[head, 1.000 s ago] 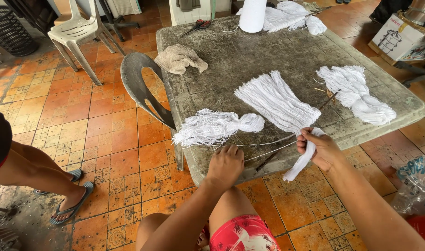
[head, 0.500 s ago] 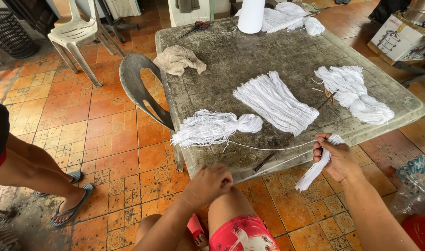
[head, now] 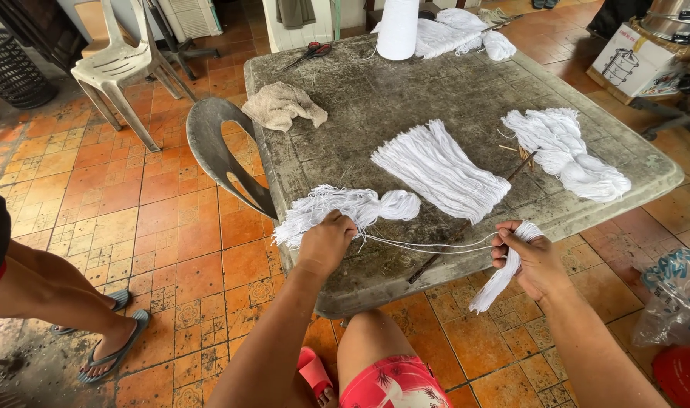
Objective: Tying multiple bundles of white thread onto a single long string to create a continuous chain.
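My left hand (head: 326, 243) rests on the tied white thread bundle (head: 360, 206) at the near edge of the worn grey table (head: 405, 98), fingers closed on its strands. A few thin white strands (head: 435, 245) run from it to my right hand (head: 532, 257), which grips a small hank of white thread (head: 500, 278) hanging below the table edge. A flat fan of cut white thread (head: 439, 170) lies just beyond, between my hands. A looser heap of white thread (head: 568, 151) lies to the right with thin sticks (head: 522, 157) beside it.
A beige rag (head: 284, 106), scissors (head: 308, 53), a white thread cone (head: 399, 29) and more white thread (head: 458, 30) lie at the far side. A grey chair back (head: 220, 155) leans on the table's left. Another person's legs in sandals (head: 80, 302) stand at left. White plastic chair (head: 122, 64) behind.
My left hand rose from below the table edge onto the tied bundle. My right hand stayed low on the right with its hank, the strands stretched between the hands.
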